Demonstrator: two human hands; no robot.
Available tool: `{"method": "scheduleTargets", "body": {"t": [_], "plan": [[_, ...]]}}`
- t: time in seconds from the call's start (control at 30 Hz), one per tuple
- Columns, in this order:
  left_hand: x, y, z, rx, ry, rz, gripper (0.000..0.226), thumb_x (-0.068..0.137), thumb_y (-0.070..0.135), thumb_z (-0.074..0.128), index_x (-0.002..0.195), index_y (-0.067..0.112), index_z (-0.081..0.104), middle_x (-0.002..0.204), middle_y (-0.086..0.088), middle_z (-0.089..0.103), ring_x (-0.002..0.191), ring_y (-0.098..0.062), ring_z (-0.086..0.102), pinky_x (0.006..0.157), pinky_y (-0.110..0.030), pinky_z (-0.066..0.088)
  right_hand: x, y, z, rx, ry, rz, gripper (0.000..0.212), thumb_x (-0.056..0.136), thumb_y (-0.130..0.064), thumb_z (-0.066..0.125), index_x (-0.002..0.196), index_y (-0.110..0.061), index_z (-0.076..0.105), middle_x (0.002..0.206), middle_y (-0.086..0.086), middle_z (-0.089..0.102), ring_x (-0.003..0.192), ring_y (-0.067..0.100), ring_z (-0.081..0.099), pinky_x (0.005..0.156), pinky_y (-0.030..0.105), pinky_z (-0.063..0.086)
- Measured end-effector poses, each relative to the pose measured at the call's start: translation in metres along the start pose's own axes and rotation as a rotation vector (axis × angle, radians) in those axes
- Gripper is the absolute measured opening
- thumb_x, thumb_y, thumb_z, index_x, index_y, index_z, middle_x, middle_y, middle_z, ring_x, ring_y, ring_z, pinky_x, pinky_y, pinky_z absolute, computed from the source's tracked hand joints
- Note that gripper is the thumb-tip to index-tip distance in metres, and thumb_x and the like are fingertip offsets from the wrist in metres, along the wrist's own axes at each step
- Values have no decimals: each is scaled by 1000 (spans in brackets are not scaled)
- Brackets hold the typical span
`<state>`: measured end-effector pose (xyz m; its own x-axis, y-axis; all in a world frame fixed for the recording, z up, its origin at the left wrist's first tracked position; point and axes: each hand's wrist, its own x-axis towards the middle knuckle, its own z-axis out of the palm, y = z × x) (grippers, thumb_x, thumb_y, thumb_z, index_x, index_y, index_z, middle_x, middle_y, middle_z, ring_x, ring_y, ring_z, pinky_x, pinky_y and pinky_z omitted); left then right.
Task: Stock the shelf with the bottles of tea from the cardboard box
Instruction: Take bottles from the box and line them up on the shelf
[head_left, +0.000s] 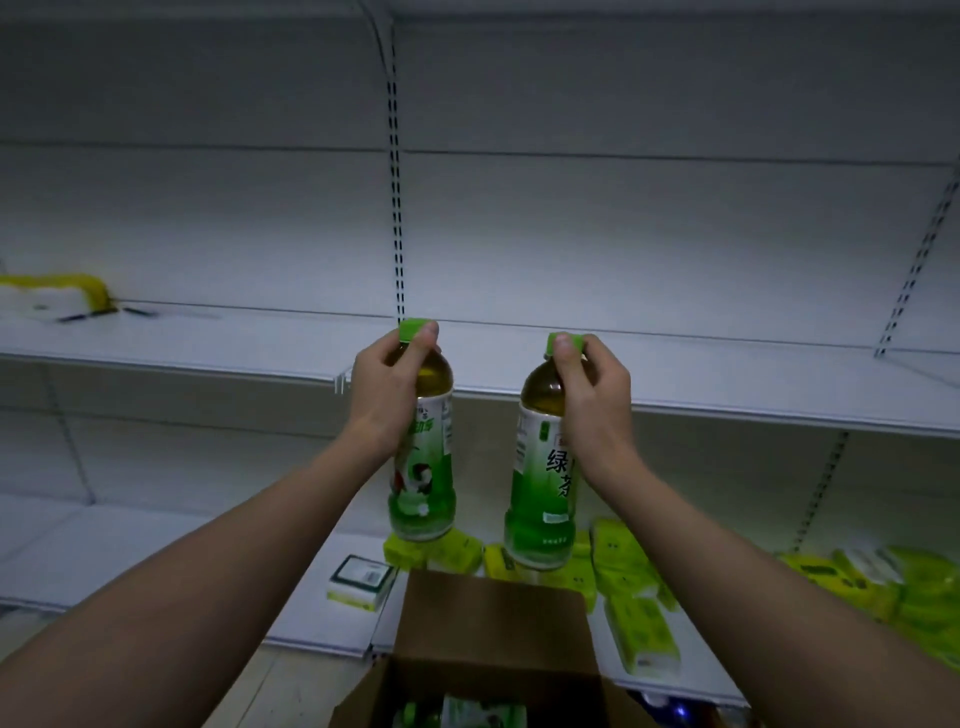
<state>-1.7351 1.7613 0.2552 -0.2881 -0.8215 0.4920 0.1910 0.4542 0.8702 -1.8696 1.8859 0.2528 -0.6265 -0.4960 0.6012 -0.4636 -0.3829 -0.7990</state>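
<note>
— Both grips first: how are they closed?

— Left hand pinches the green screw cap of a clear plastic tea bottle with a green-and-white label, fingertips wrapped round the neck. Right hand does the same on a second green-labelled tea bottle with large characters. Each bottle hangs upright below its hand.

— Where are they in the frame?

— At the centre, side by side and apart, their caps level with the front edge of the white metal shelf that crosses the middle of the frame. Their bases hang in front of the lower shelf.

— And the box?

— Brown cardboard box, open, at bottom centre, straight below the bottles; more green-labelled bottles show dimly inside.

— Surroundings?

— Yellow-green soft packs lie on the lower white shelf at lower right, one white-and-green small carton left of the box. A yellow-and-white pack sits on the middle shelf at far left. Slotted uprights run up the pale back panel; the light is dim.
</note>
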Motion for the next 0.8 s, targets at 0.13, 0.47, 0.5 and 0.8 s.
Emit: {"method": "scheduleTargets", "body": {"t": [0.13, 0.47, 0.5, 0.8], "plan": [[20, 17, 1, 4, 4, 5, 29, 90, 42, 59, 80, 18, 68, 81, -6, 65, 82, -23, 60, 78, -36, 47, 19, -16, 0, -10, -22, -54, 33, 97, -33, 52, 68, -17, 50, 61, -8, 46, 58, 5, 45, 59, 19, 38], [106, 47, 16, -35, 123, 75, 32, 90, 48, 57, 74, 21, 64, 78, -2, 62, 82, -23, 60, 79, -39, 50, 108, -25, 26, -30, 37, -97, 35, 95, -38, 52, 67, -17, 51, 62, -5, 47, 57, 3, 43, 55, 13, 37], [117, 47, 18, -41, 137, 81, 33, 89, 49, 57, 72, 21, 63, 76, -2, 62, 81, -23, 60, 79, -40, 50, 118, -23, 31, -28, 51, -101, 35, 95, -39, 52, 68, -16, 51, 63, -4, 47, 59, 6, 44, 58, 17, 38], [191, 1, 36, 27, 100, 100, 32, 90, 48, 56, 81, 19, 65, 83, 1, 64, 84, -18, 60, 80, -35, 48, 191, 30, 76, -7, 156, -40, 34, 94, -43, 52, 71, -17, 54, 68, -2, 52, 67, 13, 49, 63, 25, 39]]}}
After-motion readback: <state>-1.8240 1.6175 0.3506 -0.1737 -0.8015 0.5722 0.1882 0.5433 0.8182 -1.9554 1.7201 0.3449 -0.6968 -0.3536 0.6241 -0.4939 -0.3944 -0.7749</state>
